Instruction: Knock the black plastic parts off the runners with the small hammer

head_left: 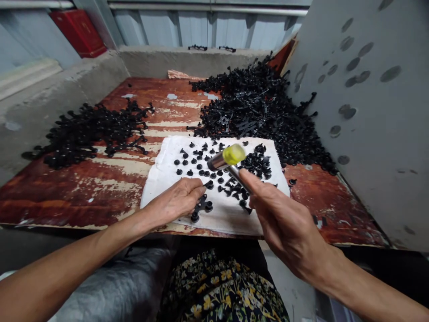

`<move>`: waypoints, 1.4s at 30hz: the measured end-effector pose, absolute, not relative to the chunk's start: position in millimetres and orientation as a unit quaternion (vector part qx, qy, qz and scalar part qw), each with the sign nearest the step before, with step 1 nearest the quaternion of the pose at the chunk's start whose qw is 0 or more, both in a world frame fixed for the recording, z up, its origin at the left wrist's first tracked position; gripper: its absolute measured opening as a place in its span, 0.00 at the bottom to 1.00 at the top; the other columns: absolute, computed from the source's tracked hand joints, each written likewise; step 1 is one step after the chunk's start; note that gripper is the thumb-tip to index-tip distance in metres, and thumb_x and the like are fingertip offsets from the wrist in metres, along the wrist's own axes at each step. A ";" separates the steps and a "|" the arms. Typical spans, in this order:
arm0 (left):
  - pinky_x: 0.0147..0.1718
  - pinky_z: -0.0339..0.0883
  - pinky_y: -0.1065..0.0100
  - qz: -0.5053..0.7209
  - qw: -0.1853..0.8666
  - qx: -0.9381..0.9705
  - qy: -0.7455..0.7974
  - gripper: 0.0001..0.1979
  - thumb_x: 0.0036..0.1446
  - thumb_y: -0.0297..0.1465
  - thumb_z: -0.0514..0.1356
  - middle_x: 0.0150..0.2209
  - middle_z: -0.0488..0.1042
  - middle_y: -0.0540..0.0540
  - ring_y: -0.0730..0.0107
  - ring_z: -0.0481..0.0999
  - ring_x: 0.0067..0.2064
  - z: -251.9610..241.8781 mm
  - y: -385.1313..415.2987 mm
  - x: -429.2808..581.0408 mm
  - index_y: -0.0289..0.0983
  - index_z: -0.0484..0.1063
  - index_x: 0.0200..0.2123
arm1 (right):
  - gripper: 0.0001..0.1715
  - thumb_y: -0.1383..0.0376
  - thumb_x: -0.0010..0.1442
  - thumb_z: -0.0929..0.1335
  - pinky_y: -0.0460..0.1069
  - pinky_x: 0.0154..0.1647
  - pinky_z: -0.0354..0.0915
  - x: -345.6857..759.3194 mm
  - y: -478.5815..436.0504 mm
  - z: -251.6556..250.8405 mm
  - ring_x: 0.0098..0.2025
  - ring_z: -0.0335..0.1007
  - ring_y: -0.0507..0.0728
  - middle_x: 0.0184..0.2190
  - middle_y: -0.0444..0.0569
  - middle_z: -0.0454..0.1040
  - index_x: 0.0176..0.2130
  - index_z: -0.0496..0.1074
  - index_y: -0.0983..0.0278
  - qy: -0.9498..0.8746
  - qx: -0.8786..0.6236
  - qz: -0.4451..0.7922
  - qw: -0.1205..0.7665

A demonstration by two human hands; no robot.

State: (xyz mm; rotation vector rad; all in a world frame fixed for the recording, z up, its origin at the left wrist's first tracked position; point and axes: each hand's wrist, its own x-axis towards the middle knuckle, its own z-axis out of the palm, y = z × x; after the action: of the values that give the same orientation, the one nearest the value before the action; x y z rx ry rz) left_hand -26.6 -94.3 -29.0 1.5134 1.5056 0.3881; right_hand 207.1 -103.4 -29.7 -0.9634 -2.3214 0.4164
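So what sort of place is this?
Probably a small workshop, maybe in a factory. The right hand holds a hammer, black parts lie in big heaps, and the table looks well worn.

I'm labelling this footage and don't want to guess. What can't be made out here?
All in the head view:
Hammer handle: lower part hidden by the right hand.
Black part: its gripped portion is covered by the left hand.
Yellow hammer end: surface detail lost to blur.
Large black heap: pieces too small and overlapped to count.
Flowered garment: cut off by the bottom edge.
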 end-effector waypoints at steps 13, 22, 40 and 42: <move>0.20 0.49 0.72 0.149 0.453 0.625 0.617 0.13 0.58 0.38 0.49 0.18 0.55 0.55 0.75 0.55 0.21 -26.7 -93.6 -24.8 0.39 0.56 0.23 | 0.42 0.78 0.57 0.56 0.47 0.21 0.66 210.1 -101.6 -31.3 0.21 0.62 0.52 0.32 0.49 0.69 0.69 0.51 0.62 -0.911 -0.345 0.113 0.194; 0.20 0.48 0.71 0.153 0.440 0.629 0.623 0.13 0.56 0.36 0.51 0.17 0.56 0.54 0.75 0.57 0.20 -23.3 -91.6 -23.6 0.39 0.57 0.21 | 0.43 0.78 0.57 0.56 0.47 0.23 0.64 209.6 -102.1 -27.9 0.23 0.62 0.52 0.32 0.48 0.68 0.69 0.50 0.63 -0.912 -0.339 0.104 0.208; 0.20 0.49 0.73 0.142 0.539 0.648 0.520 0.17 0.56 0.44 0.52 0.19 0.56 0.55 0.77 0.55 0.21 -14.8 -105.9 -15.6 0.38 0.60 0.22 | 0.10 0.59 0.63 0.65 0.48 0.30 0.66 185.5 -83.2 -18.5 0.29 0.65 0.54 0.28 0.45 0.70 0.37 0.69 0.63 -0.792 -0.402 0.374 0.268; 0.20 0.50 0.72 0.128 0.548 0.657 0.502 0.17 0.57 0.43 0.52 0.19 0.57 0.55 0.77 0.56 0.21 -12.1 -110.9 -12.2 0.38 0.60 0.22 | 0.11 0.58 0.61 0.66 0.46 0.25 0.61 179.3 -83.9 -19.7 0.26 0.60 0.52 0.24 0.42 0.64 0.30 0.65 0.62 -0.756 -0.397 0.454 0.254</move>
State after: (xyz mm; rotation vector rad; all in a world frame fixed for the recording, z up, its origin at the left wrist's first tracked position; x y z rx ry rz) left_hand -12.2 -110.9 -12.1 1.5562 1.1890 0.3035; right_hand 179.3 -83.9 -19.7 -1.0796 -2.0538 1.2328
